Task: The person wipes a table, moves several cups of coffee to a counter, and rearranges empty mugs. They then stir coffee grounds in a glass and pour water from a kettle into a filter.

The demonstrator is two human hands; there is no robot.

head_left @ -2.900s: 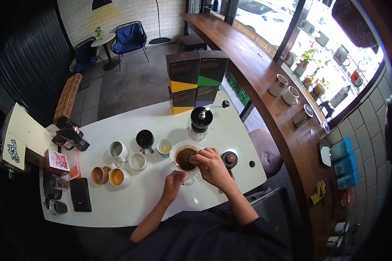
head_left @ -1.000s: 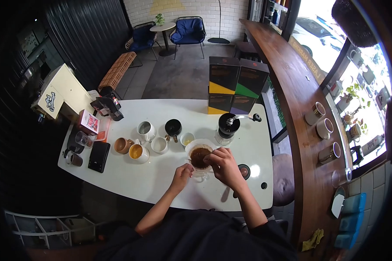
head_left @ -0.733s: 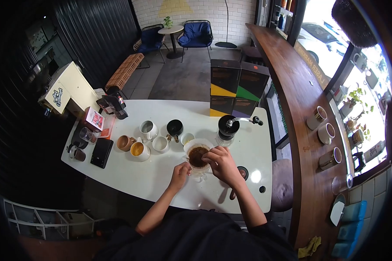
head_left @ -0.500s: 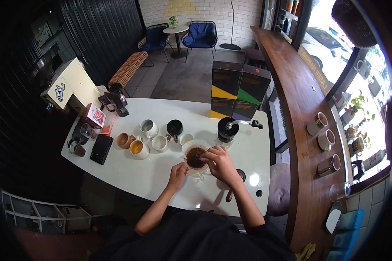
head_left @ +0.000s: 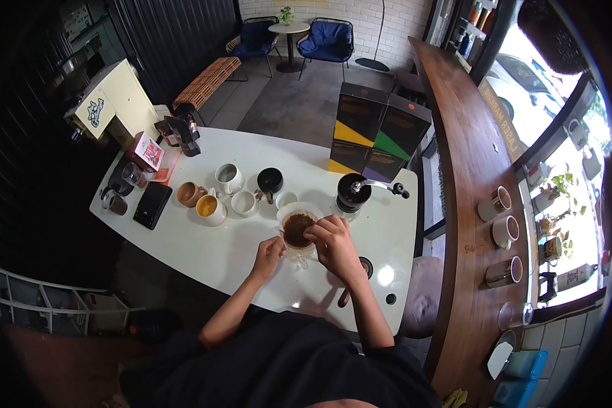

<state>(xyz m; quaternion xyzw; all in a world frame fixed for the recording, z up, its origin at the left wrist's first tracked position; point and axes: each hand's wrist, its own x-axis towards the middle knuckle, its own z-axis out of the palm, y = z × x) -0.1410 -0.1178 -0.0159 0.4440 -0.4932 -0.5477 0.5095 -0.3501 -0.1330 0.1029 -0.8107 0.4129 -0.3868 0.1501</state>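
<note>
On the white table stands a glass dripper with a pale paper filter (head_left: 284,212), dark wet coffee (head_left: 297,229) inside it. My left hand (head_left: 270,254) is closed at the dripper's left side; what its fingers pinch is too small to tell. At the right rim my right hand (head_left: 331,243) has its fingers pressed together over the coffee, and whatever they hold is hidden. A small pale cup (head_left: 287,198) sits just behind the dripper. The hand grinder (head_left: 353,193), with its crank pointing right, stands behind my right hand.
Several cups, among them a white mug (head_left: 211,210) and a black cup (head_left: 270,180), stand left of the dripper. A black flat device (head_left: 153,207) lies farther left. Stacked black boxes (head_left: 376,129) rise at the back right. A dark-handled tool (head_left: 345,296) lies beside my right forearm.
The camera view has shifted, so the table and its items sit slightly lower-left or higher in the frame. Both hands remain at the dripper with fingers closed.
</note>
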